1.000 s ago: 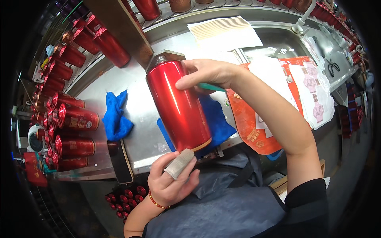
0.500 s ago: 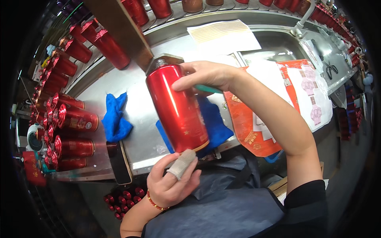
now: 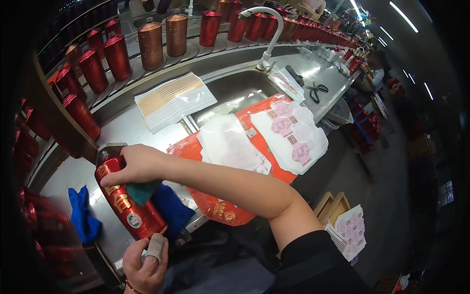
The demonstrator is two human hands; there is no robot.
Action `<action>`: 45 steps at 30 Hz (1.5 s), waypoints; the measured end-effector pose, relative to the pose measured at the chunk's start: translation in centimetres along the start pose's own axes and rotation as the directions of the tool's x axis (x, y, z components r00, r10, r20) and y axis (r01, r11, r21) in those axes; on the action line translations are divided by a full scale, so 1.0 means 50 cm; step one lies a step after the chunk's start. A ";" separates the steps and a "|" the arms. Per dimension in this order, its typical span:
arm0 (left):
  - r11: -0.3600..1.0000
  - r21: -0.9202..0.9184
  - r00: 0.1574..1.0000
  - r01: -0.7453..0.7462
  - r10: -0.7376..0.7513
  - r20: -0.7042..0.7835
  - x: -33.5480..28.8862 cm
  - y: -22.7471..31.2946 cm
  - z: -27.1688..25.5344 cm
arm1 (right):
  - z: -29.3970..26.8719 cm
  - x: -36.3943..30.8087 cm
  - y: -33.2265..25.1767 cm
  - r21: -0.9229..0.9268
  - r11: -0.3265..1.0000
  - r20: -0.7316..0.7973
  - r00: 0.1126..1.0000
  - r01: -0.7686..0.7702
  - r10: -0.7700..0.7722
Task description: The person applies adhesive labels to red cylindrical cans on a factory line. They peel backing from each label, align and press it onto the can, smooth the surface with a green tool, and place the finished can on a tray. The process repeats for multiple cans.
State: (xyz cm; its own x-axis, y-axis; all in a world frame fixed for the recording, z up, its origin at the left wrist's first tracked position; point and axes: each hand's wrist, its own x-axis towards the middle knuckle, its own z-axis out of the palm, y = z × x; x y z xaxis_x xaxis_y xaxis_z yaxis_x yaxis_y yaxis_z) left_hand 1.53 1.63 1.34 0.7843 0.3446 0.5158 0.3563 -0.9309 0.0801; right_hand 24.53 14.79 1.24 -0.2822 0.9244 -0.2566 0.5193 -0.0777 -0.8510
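Observation:
A glossy red bottle [image 3: 147, 219] with gold lettering and a round pale emblem lies tilted. Its dark neck is set against a metal bracket [image 3: 116, 145] on an upright post. My right hand [image 3: 139, 164] is closed over the bottle's shoulder, thumb across the front. A green piece [image 3: 142, 192] shows under that palm; its exact kind is hidden. At the bottle's base, my left hand [image 3: 147, 267] has its fingers closed against the bottom edge, one finger wrapped in a beige sleeve. Under the bottle is a blue cloth [image 3: 172, 208].
Another blue cloth [image 3: 83, 215] lies left on the metal bench. Printed transfer sheets [image 3: 293, 134] rest on a red plastic sheet [image 3: 225, 210], beside the sink [image 3: 235, 98] and striped paper [image 3: 176, 100]. Black scissors [image 3: 316, 93] lie farther right. Red and copper bottles [image 3: 152, 46] line the back.
The view has swung to the right. The bottle has turned about its length, bringing the gold lettering and emblem into view. Both hands remain on it.

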 end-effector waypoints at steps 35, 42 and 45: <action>0.964 -0.112 0.955 -0.241 0.256 0.152 0.032 -0.073 0.026 | -0.663 -0.711 0.717 -0.040 0.516 -0.899 0.256 -0.856 0.355; 0.991 -0.049 0.985 0.123 -0.116 0.124 0.044 -0.074 0.051 | -0.659 -0.648 0.589 -0.294 0.509 -0.953 0.285 -0.809 -0.099; 0.868 -0.313 0.907 0.386 -0.419 -0.043 -0.003 -0.059 0.078 | -0.559 -0.469 0.399 -0.485 0.645 -0.846 0.503 -0.590 -0.176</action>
State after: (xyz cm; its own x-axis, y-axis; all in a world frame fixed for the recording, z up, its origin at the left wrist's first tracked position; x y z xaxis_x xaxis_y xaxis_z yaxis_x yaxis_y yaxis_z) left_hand 2.33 4.82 -2.32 0.5402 0.6974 0.4710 0.4530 -0.7126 0.5356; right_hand 64.05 1.98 3.07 0.4492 0.7946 0.4085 0.8930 -0.4145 -0.1756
